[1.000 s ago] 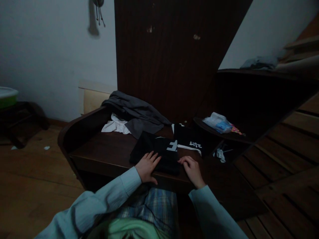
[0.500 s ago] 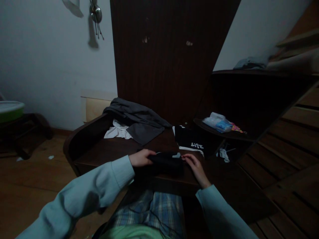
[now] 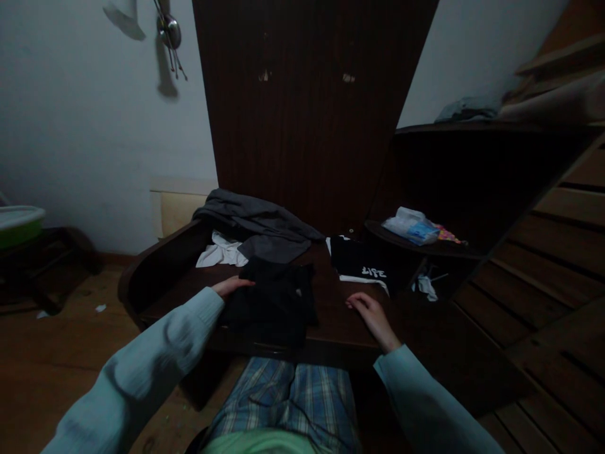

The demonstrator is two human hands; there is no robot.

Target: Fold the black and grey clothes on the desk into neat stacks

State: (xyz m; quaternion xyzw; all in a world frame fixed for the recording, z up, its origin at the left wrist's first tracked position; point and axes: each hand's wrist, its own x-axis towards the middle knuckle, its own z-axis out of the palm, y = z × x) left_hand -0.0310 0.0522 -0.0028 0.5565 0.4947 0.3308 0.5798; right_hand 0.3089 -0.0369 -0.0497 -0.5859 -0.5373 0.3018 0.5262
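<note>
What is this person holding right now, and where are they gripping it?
The left hand touches the black garment at its far left edge; an actual grip cannot be told. The right hand rests empty on the table.

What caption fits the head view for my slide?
Left hand at the edge of a black garment on a dark wooden table; right hand rests on the table beside it.

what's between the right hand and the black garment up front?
Head view: only bare desk top between the right hand and the black garment. The left hand touches its left edge.
</note>
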